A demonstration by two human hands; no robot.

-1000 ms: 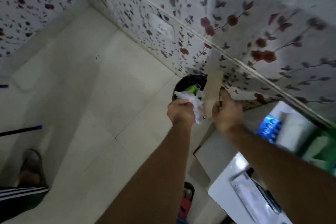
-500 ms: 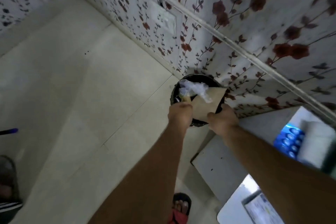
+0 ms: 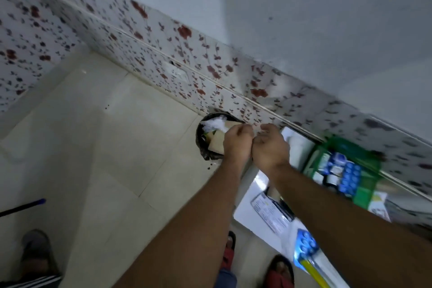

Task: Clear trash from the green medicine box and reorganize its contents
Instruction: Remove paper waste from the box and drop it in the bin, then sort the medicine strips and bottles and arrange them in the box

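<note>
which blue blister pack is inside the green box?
The blue blister pack lying in the green medicine box by the wall; the other blue pack lies on the white surface, nearer the camera.

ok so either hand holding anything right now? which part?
Cannot tell for sure. Left hand and right hand are loosely curled together above the black bin; cardboard piece and white plastic lie in it, seemingly released.
</note>
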